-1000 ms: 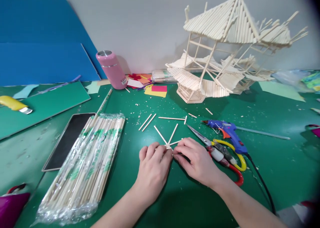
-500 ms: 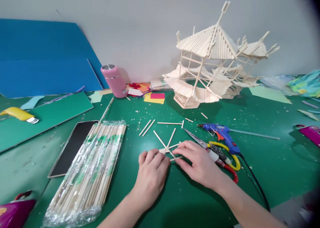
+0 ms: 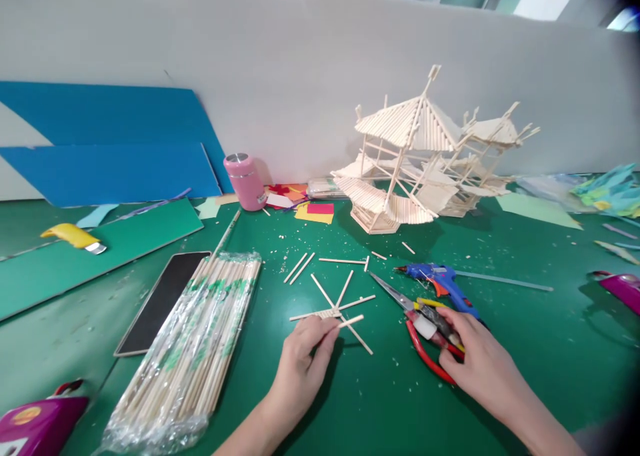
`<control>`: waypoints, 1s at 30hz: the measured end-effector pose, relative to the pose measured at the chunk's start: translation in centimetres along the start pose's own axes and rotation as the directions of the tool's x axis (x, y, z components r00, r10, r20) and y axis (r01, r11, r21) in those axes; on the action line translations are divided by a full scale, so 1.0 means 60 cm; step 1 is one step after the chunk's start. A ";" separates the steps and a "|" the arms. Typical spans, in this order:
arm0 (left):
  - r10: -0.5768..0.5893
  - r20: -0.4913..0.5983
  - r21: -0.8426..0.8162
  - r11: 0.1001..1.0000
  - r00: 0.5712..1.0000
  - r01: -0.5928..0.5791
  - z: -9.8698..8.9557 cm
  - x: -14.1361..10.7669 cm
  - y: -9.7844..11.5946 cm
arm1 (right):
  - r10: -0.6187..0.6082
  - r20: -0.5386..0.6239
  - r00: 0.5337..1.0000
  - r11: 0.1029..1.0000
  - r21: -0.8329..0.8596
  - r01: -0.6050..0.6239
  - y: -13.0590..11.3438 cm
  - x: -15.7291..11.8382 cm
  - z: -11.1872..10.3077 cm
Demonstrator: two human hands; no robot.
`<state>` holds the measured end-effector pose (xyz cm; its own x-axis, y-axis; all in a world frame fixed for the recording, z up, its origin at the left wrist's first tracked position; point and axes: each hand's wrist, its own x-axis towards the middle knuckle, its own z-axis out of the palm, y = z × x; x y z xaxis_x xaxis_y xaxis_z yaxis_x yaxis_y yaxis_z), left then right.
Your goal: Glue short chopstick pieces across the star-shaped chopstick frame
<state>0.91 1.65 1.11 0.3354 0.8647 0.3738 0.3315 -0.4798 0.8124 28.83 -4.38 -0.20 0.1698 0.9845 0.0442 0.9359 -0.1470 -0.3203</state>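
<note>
Evidently it's tool-gripping: the right hand [image 3: 477, 357] holds the scissors [image 3: 396, 292], fingers of the left hand [image 3: 303, 359] pinch a stick [image 3: 353, 321] by the star [image 3: 336, 312]. Next likely calls for steady pinching.

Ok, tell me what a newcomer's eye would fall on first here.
Likely the big pavilion-like stick model, at the back of the green table, right of centre. Next, perhaps, the pink flask to its left. Then, up front, the left hand pinching a short stick, with the right hand grasping the scissors.
</note>
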 end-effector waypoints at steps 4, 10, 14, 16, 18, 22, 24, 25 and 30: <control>-0.207 -0.013 -0.182 0.962 0.978 0.201 -0.002 0.001 0.004 | 0.080 0.110 0.991 0.975 0.199 -0.100 0.004 0.009 -0.017; -0.422 0.077 -0.383 0.824 0.903 0.418 -0.011 0.007 0.006 | -0.034 0.252 0.967 0.706 0.691 -0.155 -0.049 -0.002 -0.037; -0.470 0.121 -0.468 0.750 0.874 0.468 -0.017 0.006 0.003 | 0.005 0.233 0.972 0.690 0.703 -0.173 -0.109 -0.003 -0.038; -0.478 0.127 -0.515 0.717 0.869 0.470 -0.019 0.007 0.000 | 0.026 0.234 0.972 0.734 0.655 -0.178 -0.128 -0.006 -0.036; -0.482 0.124 -0.560 0.688 0.867 0.462 -0.020 0.008 -0.003 | 0.025 0.242 0.970 0.780 0.602 -0.170 -0.136 -0.010 -0.031; -0.495 0.134 -0.627 0.628 0.858 0.461 -0.022 0.012 -0.004 | -0.097 0.260 0.961 0.894 0.446 -0.030 -0.128 -0.019 -0.016; -0.496 0.141 -0.636 0.618 0.857 0.462 -0.023 0.012 -0.003 | -0.160 0.251 0.954 0.927 0.371 0.058 -0.124 -0.021 -0.011; -0.493 0.144 -0.634 0.619 0.858 0.463 -0.023 0.012 -0.002 | -0.182 0.252 0.950 0.934 0.347 0.087 -0.124 -0.021 -0.009; -0.441 0.175 -0.614 0.650 0.880 0.448 -0.022 0.007 0.002 | -0.255 0.253 0.933 0.934 0.315 0.170 -0.137 -0.021 -0.008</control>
<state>-0.08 2.19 1.95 0.3031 0.9469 -0.1074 -0.1753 0.1662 0.9704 21.05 -4.47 2.83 -0.1581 0.9806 -0.1161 0.8053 0.0600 -0.5898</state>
